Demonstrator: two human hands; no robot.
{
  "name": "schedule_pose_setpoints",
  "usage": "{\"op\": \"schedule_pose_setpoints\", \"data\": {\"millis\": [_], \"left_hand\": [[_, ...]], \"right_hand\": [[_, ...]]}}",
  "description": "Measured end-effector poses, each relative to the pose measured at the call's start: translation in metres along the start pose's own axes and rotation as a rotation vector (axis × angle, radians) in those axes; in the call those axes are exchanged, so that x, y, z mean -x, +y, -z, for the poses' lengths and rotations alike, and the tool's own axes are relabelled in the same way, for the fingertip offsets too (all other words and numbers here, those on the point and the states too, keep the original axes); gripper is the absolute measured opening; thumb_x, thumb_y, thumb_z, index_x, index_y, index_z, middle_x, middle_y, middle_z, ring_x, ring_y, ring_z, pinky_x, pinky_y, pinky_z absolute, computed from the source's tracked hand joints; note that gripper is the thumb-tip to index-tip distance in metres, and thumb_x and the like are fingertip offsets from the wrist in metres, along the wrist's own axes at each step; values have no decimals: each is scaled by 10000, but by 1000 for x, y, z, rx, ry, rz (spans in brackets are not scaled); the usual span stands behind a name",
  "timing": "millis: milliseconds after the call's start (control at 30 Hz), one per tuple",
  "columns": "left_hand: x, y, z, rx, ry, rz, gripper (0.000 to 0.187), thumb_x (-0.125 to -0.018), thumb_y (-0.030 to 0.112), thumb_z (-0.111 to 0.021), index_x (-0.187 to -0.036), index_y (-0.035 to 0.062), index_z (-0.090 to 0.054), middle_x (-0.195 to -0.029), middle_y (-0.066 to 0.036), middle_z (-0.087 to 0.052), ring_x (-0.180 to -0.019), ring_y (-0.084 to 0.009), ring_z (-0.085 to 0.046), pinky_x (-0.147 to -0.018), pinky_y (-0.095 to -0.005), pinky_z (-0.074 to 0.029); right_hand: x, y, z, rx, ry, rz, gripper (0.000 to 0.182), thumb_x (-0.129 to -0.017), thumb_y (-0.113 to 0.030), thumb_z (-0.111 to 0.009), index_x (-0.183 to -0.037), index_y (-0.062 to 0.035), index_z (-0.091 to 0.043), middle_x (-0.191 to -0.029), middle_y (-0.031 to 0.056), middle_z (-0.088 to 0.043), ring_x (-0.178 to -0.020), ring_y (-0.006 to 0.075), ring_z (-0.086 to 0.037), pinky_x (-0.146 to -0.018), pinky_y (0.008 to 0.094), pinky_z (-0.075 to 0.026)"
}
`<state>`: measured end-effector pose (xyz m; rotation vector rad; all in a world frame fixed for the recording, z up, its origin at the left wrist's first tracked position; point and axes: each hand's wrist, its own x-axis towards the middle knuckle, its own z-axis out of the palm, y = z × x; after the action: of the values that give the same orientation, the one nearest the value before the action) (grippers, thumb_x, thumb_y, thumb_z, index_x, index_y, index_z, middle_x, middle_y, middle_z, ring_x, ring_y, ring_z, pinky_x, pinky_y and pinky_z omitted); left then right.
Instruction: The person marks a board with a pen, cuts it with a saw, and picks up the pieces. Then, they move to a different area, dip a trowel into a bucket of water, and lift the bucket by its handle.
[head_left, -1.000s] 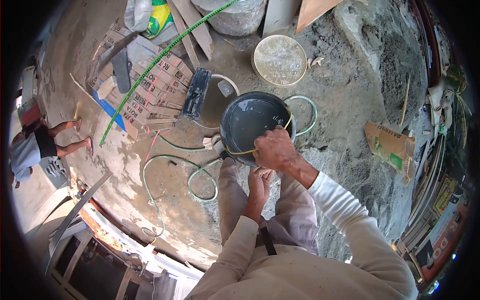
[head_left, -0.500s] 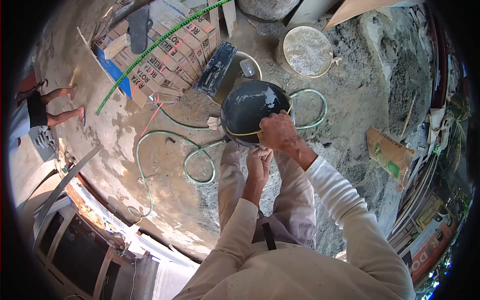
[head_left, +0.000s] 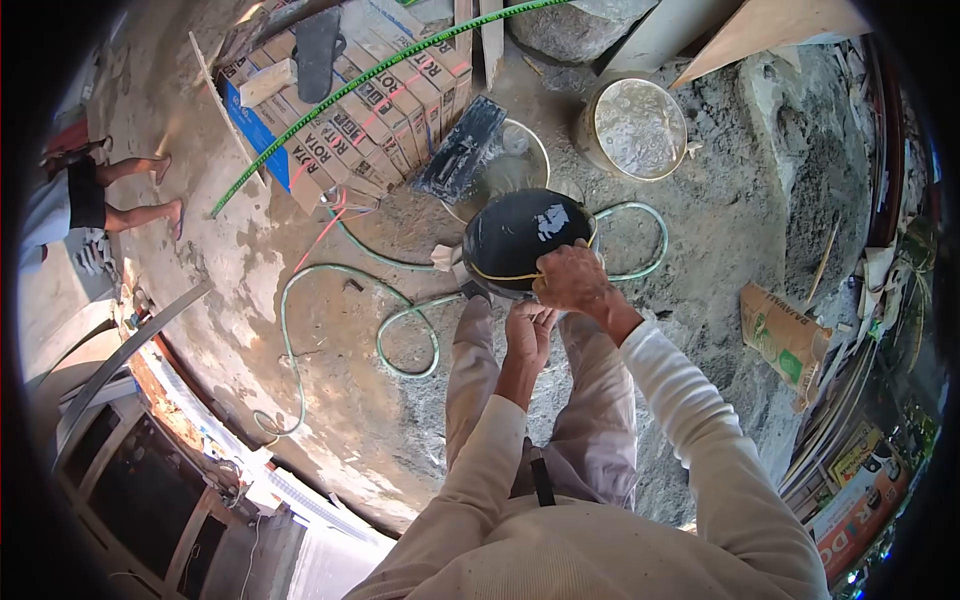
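Note:
A black bucket (head_left: 508, 228) with a yellow cord handle is held in front of my legs, tilted away from me. My right hand (head_left: 577, 280) is closed around the cord at the bucket's near right rim. Below that, my left hand (head_left: 528, 332) is closed against the bucket's near underside; its fingertips are partly hidden. Just beyond stands a pale bucket (head_left: 543, 152) with murky, disturbed water. A dark rectangular tray-like piece (head_left: 462, 150) leans at its left side.
Another pale bucket (head_left: 597, 152) of cloudy liquid stands at the upper right. A green hose (head_left: 432, 345) loops over the wet ground. Stacked cartons (head_left: 360, 130) are at the upper left, a torn paper sack (head_left: 785, 335) at right. Another person's legs (head_left: 140, 195) show at far left.
The black bucket has tipped farther away from me, and its inside looks darker. Water in the pale bucket beyond is now stirred up. Both hands keep their hold; the whole view has shifted slightly.

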<state>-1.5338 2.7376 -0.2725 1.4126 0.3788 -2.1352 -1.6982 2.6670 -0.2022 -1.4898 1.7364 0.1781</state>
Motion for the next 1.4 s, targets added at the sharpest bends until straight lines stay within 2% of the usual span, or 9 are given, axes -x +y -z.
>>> {"op": "schedule_pose_setpoints", "data": {"millis": [200,300,533,767,800,933,1267,1300,1400], "left_hand": [[-37,-22,45,59,-191,-27,104,-862,90,-637,-965,105,-646,-1018,-24,-691,-1007,-186,-675,-996,-384,-538],[-34,-19,31,25,-72,-48,102,-856,102,-633,-957,113,-631,-1029,-36,-678,-1003,-201,-656,-1015,-405,-530],[-30,-9,9,42,-36,6,138,-850,139,-636,-979,93,-614,-1108,-71,-665,-1073,-210,-644,-1037,-425,-507],[-34,-3,10,174,-161,-3,243,-843,115,-598,-1074,51,-638,-1139,-98,-696,-1133,-253,-664,-1003,-415,-518],[-15,4,-23,159,-35,-49,186,-791,139,-646,-958,59,-659,-981,-65,-705,-970,-230,-688,-943,-410,-502],[-15,16,-43,179,26,-18,244,-817,127,-649,-1048,53,-676,-1178,-114,-732,-1092,-278,-697,-1019,-427,-522],[-24,28,-61,198,-43,-52,325,-833,121,-654,-1143,29,-686,-1221,-113,-723,-1158,-273,-683,-1089,-448,-507],[-23,30,-62,196,-53,-48,466,-839,112,-652,-1287,-5,-611,-1421,-168,-591,-1382,-318,-547,-1224,-466,-398],[-24,27,-55,118,-25,-39,308,-827,146,-672,-1116,38,-680,-1169,-98,-724,-1133,-269,-686,-1072,-443,-521]], "right_hand": [[-1,-3,-8,5,60,56,277,-819,-317,-680,-928,-78,-766,-1038,167,-744,-1100,343,-686,-1047,544,-475],[-2,-7,-2,80,40,76,272,-758,-263,-696,-947,-90,-789,-1074,172,-746,-1123,346,-687,-1025,507,-484],[-19,16,9,167,-293,2,381,-669,-255,-788,-1025,-135,-851,-1007,165,-808,-1018,352,-778,-932,459,-600],[-27,31,-8,272,-187,103,276,-694,-270,-810,-924,-116,-814,-947,141,-808,-969,330,-789,-914,492,-572],[-27,29,-6,326,-194,88,276,-707,-261,-804,-947,-125,-806,-959,120,-803,-973,310,-785,-924,477,-555],[-34,38,-12,358,-109,98,198,-791,-222,-752,-955,-127,-808,-969,116,-798,-985,297,-778,-933,458,-540],[-55,44,-8,300,-100,97,236,-835,-188,-678,-1007,-81,-800,-1039,147,-778,-1064,308,-738,-945,418,-541],[-54,45,-9,290,-86,94,236,-831,-190,-682,-1003,-78,-798,-1035,153,-777,-1050,312,-741,-931,426,-547],[-52,46,-7,277,-139,88,235,-819,-190,-693,-992,-70,-795,-1019,171,-773,-1005,324,-750,-896,446,-562]]}}
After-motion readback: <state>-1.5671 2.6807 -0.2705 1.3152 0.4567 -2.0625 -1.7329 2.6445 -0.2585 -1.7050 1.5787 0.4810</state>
